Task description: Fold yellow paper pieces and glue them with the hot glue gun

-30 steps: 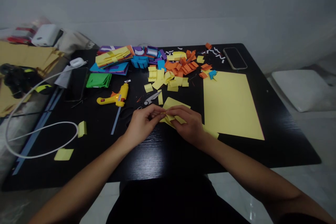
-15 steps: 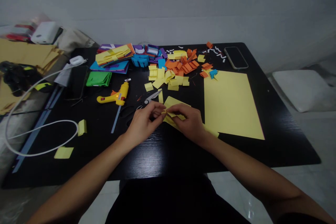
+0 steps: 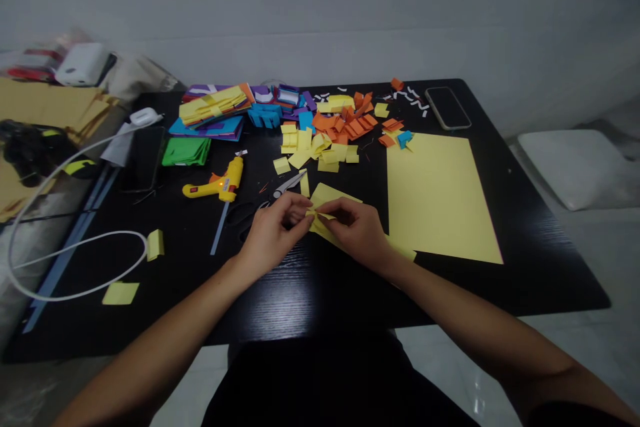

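Observation:
Between my fingertips is a small piece of yellow paper [image 3: 316,213], partly hidden by the fingers. My left hand [image 3: 275,225] pinches its left end and my right hand [image 3: 361,230] pinches its right end. Beneath the hands lie larger yellow paper sheets [image 3: 340,193] on the black table. Scissors [image 3: 289,185] with dark handles rest just beyond my left hand, blades pointing away to the right. Past them is a loose heap of small folded yellow papers [image 3: 305,143], beside orange folded pieces [image 3: 345,125].
A yellow glue gun [image 3: 215,187] with a lit orange light lies left of the scissors. A large yellow sheet [image 3: 440,200] covers part of the right side. A phone [image 3: 447,108] lies at the back right, and a white cable [image 3: 80,238] loops at the left.
The yellow paper between my fingertips has shifted slightly and looks flatter. Both hands stay in nearly the same place; the whole view has moved a little.

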The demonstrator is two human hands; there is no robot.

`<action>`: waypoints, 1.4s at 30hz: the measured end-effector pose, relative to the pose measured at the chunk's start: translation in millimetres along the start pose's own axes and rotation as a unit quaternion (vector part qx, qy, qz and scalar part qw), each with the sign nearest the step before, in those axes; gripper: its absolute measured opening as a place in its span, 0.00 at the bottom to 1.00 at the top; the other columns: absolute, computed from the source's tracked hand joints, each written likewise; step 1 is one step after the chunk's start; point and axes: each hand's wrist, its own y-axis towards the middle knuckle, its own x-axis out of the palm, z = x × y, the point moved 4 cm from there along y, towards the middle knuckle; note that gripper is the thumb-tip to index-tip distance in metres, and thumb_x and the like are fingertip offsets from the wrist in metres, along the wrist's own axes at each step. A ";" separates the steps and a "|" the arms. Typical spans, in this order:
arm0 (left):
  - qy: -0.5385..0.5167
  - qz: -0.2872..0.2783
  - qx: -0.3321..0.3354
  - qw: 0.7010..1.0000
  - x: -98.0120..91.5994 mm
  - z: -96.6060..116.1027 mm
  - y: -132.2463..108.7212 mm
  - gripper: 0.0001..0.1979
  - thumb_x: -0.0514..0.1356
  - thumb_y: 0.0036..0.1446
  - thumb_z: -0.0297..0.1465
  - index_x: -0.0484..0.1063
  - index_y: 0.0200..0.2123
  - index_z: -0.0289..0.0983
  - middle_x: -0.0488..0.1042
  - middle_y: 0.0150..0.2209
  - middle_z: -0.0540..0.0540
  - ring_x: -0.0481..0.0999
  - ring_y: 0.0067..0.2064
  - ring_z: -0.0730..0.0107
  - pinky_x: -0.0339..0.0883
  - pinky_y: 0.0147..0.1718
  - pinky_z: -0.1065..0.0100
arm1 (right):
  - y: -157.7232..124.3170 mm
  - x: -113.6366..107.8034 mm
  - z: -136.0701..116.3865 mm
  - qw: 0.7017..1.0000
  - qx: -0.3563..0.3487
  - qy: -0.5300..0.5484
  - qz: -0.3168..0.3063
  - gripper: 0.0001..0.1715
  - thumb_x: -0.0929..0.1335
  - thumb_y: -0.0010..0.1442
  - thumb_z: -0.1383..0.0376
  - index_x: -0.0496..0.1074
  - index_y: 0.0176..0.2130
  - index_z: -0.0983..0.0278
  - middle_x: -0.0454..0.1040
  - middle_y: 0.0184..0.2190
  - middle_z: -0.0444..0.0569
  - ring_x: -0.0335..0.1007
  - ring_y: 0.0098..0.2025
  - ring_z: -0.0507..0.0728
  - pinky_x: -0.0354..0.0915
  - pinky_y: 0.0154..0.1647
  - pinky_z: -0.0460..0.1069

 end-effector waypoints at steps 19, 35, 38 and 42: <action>-0.026 -0.003 -0.040 0.999 3.4 -3.6 1.8 0.10 0.67 0.58 0.33 0.74 0.43 0.38 0.76 0.29 0.51 0.76 0.30 0.72 0.68 0.31 0.71 | -4.3 4.7 -11.1 0.997 -0.044 -0.061 -0.005 0.05 0.72 0.59 0.69 0.79 0.37 0.61 0.84 0.35 0.48 0.82 0.36 0.57 0.77 0.43 0.51; -0.129 0.063 -0.073 0.987 -3.4 -5.1 7.7 0.09 0.69 0.54 0.32 0.75 0.37 0.36 0.76 0.27 0.52 0.76 0.29 0.73 0.69 0.31 0.72 | -1.9 8.2 -0.2 0.981 0.076 0.144 -0.104 0.33 0.80 0.51 0.60 0.70 0.53 0.60 0.78 0.49 0.52 0.80 0.48 0.58 0.78 0.50 0.54; -0.142 0.075 -0.070 0.985 -3.1 -3.8 7.2 0.10 0.69 0.55 0.32 0.76 0.40 0.36 0.78 0.28 0.51 0.77 0.30 0.73 0.70 0.33 0.71 | -5.7 13.6 -0.1 0.986 0.065 0.117 -0.096 0.29 0.79 0.53 0.61 0.69 0.51 0.59 0.79 0.48 0.51 0.81 0.46 0.57 0.79 0.49 0.54; -0.120 0.064 -0.069 0.988 -1.3 -4.5 5.6 0.11 0.68 0.55 0.32 0.79 0.41 0.36 0.79 0.31 0.49 0.77 0.31 0.71 0.70 0.33 0.69 | -5.5 11.9 -2.9 0.998 0.004 0.039 -0.049 0.15 0.75 0.60 0.62 0.74 0.47 0.61 0.82 0.42 0.49 0.82 0.43 0.58 0.79 0.47 0.53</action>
